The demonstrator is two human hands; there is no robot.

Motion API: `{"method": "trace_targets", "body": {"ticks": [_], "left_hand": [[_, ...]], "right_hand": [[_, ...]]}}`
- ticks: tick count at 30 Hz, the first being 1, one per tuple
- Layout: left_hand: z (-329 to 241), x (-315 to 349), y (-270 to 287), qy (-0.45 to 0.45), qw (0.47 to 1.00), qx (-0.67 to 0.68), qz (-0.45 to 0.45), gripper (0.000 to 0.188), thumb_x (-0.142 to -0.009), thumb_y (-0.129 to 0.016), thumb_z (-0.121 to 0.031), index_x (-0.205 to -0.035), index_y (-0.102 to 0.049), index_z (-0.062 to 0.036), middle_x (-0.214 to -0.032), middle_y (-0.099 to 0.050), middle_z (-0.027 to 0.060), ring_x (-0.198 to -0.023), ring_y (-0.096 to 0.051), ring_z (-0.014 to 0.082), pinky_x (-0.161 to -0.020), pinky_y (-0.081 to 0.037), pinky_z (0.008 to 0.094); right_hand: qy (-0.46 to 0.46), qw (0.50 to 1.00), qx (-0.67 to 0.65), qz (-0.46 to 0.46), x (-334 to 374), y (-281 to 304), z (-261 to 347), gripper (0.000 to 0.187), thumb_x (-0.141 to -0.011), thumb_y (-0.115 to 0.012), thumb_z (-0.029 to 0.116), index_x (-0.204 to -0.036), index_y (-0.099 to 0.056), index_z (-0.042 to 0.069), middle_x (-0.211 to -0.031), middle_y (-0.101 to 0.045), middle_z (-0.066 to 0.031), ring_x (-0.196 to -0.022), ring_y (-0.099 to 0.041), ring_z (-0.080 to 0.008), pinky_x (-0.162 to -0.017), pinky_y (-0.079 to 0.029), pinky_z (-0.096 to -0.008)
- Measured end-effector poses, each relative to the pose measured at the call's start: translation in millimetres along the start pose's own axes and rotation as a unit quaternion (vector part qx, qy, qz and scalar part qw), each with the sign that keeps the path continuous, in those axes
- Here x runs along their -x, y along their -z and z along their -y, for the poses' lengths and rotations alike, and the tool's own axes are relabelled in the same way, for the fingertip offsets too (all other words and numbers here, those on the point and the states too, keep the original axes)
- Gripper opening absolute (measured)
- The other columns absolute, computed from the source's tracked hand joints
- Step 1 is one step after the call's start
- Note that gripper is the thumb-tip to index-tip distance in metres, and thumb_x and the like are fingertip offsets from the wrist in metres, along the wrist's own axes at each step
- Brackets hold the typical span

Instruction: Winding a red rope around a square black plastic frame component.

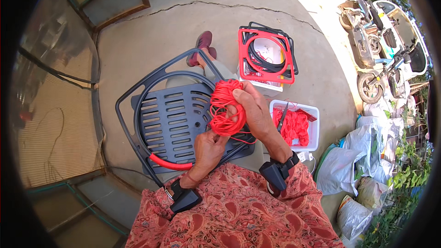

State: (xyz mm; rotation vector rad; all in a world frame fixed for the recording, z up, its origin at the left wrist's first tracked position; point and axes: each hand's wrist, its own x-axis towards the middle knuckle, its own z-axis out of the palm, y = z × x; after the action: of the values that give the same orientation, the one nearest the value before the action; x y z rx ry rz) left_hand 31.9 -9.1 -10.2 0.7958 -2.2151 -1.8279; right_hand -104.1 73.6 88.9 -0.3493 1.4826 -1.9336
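Observation:
My right hand (256,112) grips a looped bundle of red cord (227,105), the thumb pressed on its top and fingers curled through the loops. Just below the bundle, my left hand (210,149) is closed with its fingertips pinched at the cord's lower edge; the fingertips are partly hidden. A loose strand trails to the right under the bundle. Beneath both hands, a black frame with a round ring (142,124) lies over a dark grey slotted board (172,115) on my lap. Red cord wrapping (170,163) covers a stretch of the ring's near side.
A white bin (274,88) at the far right carries a red frame (266,31) and black frames. Nearer, a white tub (314,128) holds red cord bundles and black scissors (283,115). White sacks (340,165) and parked two-wheelers (372,85) line the right; mesh panels stand left.

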Motion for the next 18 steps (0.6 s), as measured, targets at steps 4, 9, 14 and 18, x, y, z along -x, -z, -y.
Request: {"method": "trace_targets", "body": {"ticks": [4,9,14,18], "left_hand": [[-7,0,4,0.008,1.0,0.018,-0.018,0.022,-0.085,-0.072,-0.018,-0.075,-0.064,0.0,-0.051,-0.052,0.0067,-0.046,-0.04,0.0096,-0.045,-0.034,0.0311],[-12,-3,5,0.021,0.998,0.063,-0.02,0.021,-0.085,-0.071,-0.014,-0.075,-0.063,0.002,-0.052,-0.053,0.0032,-0.048,-0.039,0.0067,-0.045,-0.032,0.0283],[-10,-5,6,0.025,0.997,0.077,-0.001,0.017,-0.091,-0.068,-0.014,-0.084,-0.066,0.0013,-0.057,-0.057,-0.0014,-0.048,-0.048,0.0031,-0.043,-0.035,0.02],[-20,-3,8,0.049,0.995,0.089,0.001,0.019,-0.09,-0.069,-0.014,-0.08,-0.065,0.0015,-0.056,-0.057,-0.0006,-0.048,-0.05,0.0041,-0.043,-0.036,0.0222]], "right_hand": [[-0.058,0.982,-0.175,-0.043,57,80,47,0.026,-0.1,-0.049,0.032,-0.1,-0.051,0.006,-0.06,-0.044,0.0021,-0.043,-0.04,-0.0076,-0.041,-0.04,-0.0262],[-0.073,0.949,-0.152,-0.268,176,225,29,0.035,-0.095,-0.06,0.042,-0.104,-0.057,0.008,-0.056,-0.041,0.0054,-0.04,-0.036,-0.0044,-0.035,-0.032,-0.0206],[-0.06,0.726,0.596,-0.337,250,278,-17,0.031,-0.08,-0.073,0.023,-0.1,-0.06,0.003,-0.076,-0.062,-0.0046,-0.065,-0.06,-0.0146,-0.062,-0.05,-0.0268],[-0.132,0.774,0.47,-0.404,213,214,-34,0.033,-0.076,-0.074,0.015,-0.102,-0.06,0.0,-0.088,-0.066,-0.0046,-0.079,-0.062,-0.015,-0.074,-0.049,-0.0304]]}}
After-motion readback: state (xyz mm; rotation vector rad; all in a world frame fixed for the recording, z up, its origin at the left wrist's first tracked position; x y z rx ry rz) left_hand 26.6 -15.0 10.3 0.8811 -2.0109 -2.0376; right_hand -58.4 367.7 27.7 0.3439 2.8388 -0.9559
